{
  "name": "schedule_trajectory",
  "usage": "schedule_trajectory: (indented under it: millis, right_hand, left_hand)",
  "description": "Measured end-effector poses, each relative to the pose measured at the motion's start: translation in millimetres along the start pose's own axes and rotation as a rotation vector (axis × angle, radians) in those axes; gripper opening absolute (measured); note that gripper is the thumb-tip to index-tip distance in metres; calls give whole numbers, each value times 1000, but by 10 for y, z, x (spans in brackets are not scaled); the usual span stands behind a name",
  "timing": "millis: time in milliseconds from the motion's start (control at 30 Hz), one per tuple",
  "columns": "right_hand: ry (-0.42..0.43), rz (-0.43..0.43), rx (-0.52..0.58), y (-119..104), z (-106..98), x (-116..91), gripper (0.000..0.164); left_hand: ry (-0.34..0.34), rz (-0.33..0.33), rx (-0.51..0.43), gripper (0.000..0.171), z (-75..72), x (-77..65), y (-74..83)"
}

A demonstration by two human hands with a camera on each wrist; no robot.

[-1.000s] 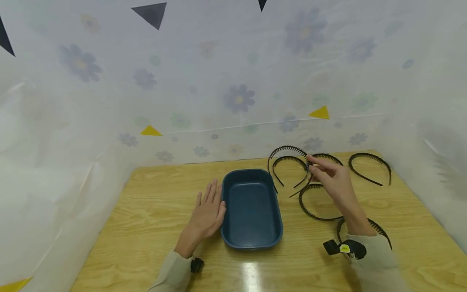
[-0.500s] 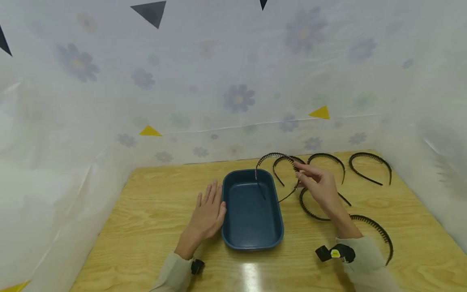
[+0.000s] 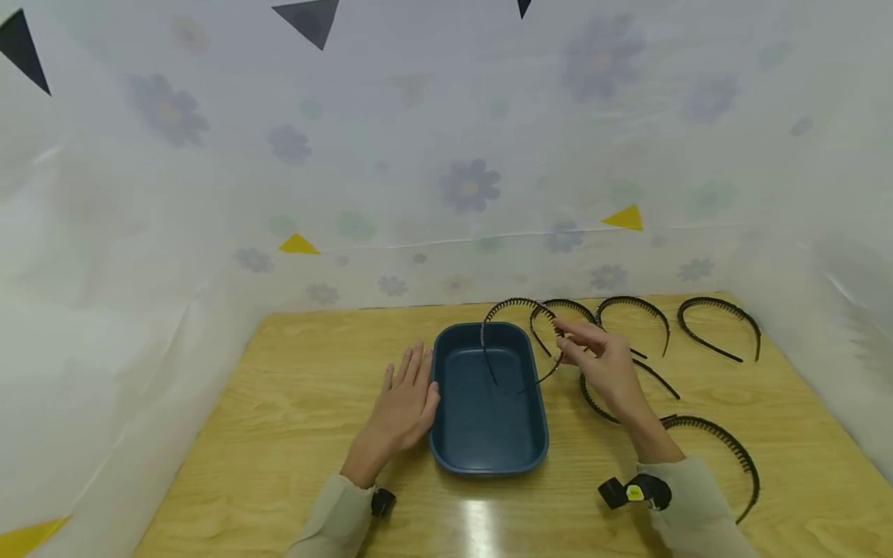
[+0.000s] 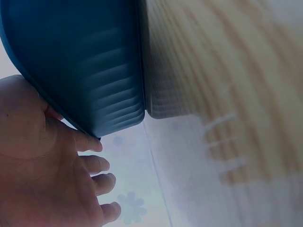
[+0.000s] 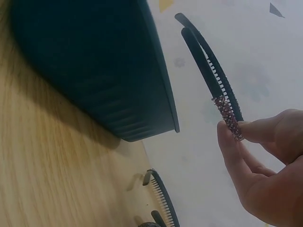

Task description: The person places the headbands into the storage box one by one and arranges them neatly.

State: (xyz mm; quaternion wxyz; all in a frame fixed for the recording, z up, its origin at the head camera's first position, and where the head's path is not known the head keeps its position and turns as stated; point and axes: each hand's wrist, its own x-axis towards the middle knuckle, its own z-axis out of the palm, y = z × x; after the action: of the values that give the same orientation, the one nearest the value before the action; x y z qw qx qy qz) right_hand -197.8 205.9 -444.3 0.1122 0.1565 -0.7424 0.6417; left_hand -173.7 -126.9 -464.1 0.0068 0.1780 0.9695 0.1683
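My right hand point(image 3: 605, 372) pinches a black toothed headband point(image 3: 516, 301) between thumb and fingers. In the right wrist view, pink glittery beads point(image 5: 226, 111) cover the part near the fingertips. The headband's ends point down over the right far part of a dark blue rectangular basin point(image 3: 488, 442), above its rim. On the basin's left side lies my left hand point(image 3: 403, 407), fingers straight, thumb at the rim. The left wrist view shows its fingers point(image 4: 94, 164) extended beside the ribbed outer wall.
Several more black headbands lie on the wooden table point(image 3: 314, 372) right of the basin: one at the far right point(image 3: 718, 302), one at the back point(image 3: 631, 301), one near my right sleeve point(image 3: 732, 446). A flowered white sheet point(image 3: 391, 155) hangs behind the table.
My right hand has moved left and slightly nearer with the headband, from above the other headbands to over the basin. My left hand stays against the basin's side.
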Motion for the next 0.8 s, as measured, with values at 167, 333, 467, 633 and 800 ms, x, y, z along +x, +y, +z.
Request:
schedule_trajectory:
  millis: [167, 333, 467, 633, 800]
  right_hand:
    - [-9, -8, -35, -4, 56, -10, 33]
    - [-5, -7, -145, 6, 97, -24, 32]
    - [-17, 0, -200, 19, 133, -40, 31]
    - [-32, -17, -206, 50, 212, -29, 32]
    - [-31, -47, -220, 70, 296, -35, 31]
  left_hand:
    - [-4, -4, -2, 60, -21, 1, 17]
    - [-5, -8, -5, 60, -13, 2, 19]
    - [-10, -4, -5, 60, 9, 9, 20]
    - [-12, -3, -4, 60, 2, 21, 18]
    - [-16, -9, -4, 60, -11, 12, 12]
